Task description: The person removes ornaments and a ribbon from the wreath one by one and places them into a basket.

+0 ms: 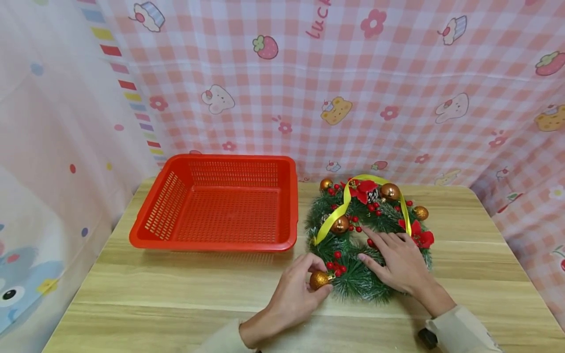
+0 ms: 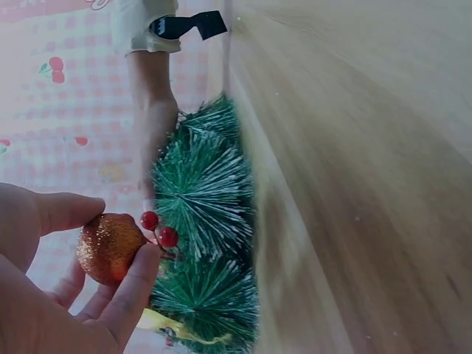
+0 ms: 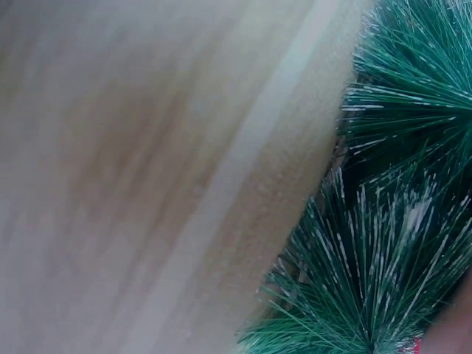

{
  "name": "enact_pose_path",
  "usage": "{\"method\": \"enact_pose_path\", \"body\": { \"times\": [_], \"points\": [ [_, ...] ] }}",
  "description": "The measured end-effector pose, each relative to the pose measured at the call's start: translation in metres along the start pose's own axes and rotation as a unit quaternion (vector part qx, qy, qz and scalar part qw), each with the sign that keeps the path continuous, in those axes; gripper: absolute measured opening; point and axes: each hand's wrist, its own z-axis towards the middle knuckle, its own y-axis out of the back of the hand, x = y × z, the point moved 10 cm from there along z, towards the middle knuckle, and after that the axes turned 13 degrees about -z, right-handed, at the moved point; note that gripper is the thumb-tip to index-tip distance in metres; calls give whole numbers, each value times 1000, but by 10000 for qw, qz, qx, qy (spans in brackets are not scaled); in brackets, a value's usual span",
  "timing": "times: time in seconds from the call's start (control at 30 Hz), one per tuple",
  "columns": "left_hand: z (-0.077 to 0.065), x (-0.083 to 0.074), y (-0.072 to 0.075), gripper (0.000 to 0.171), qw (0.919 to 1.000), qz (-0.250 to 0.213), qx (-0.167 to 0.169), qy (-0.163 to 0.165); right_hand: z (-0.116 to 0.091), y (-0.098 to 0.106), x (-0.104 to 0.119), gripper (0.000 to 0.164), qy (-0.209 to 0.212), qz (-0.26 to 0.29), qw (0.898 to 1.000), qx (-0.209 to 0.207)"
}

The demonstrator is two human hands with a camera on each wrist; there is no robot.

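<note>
A green Christmas wreath (image 1: 371,282) with red berries, gold balls, red flowers and a yellow ribbon (image 1: 332,220) lies on the table. At its near left edge my left hand (image 1: 293,294) pinches a glittery gold bauble (image 1: 319,280) between thumb and fingers. In the left wrist view the same bauble (image 2: 109,248) sits right beside two red berries (image 2: 158,230). My right hand (image 1: 399,262) rests on the wreath's right side, thumb and index finger spread apart. The right wrist view shows mostly wreath bristles (image 3: 369,273), with a bit of skin at the lower right.
A red plastic basket (image 1: 289,206) with slotted walls stands left of the wreath, nothing inside it. Behind the wooden table (image 1: 167,304) hangs a pink checked curtain (image 1: 300,88), with a paler cloth (image 1: 66,132) on the left.
</note>
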Motion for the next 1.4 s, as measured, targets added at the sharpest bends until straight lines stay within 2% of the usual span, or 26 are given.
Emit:
{"method": "enact_pose_path", "body": {
  "times": [0.2, 0.33, 0.5, 0.7, 0.87, 1.17, 1.33, 1.4],
  "points": [
    [2, 4, -6, 30, 9990, -313, 226, 245, 1, 1, 0, 67, 0, 32, 10000, -11],
    [2, 3, -7, 30, 9983, -418, 308, 265, 1, 2, 1, 67, 14, 22, 10000, -18],
    [2, -5, -8, 31, 9994, -249, 241, 33, 2, 3, 1, 67, 11, -1, 10000, -62],
    [1, -12, -13, 37, 9990, 202, 193, -336, 2, 3, 1, 66, 1, 24, 10000, -84],
    [-1, -10, -13, 42, 9988, 242, 243, -342, 2, 2, 2, 66, 12, 32, 10000, -83],
    [0, -21, 4, 42, 9985, -483, 270, -30, 0, 1, -1, 67, -5, 57, 10000, -70],
    [5, -33, 23, 41, 9978, -659, 82, 43, -1, 0, -1, 67, -10, 99, 9999, -46],
    [7, -36, 34, 40, 9982, -595, -58, 58, -1, -1, 0, 67, 0, 88, 9999, -48]
  ]
}}
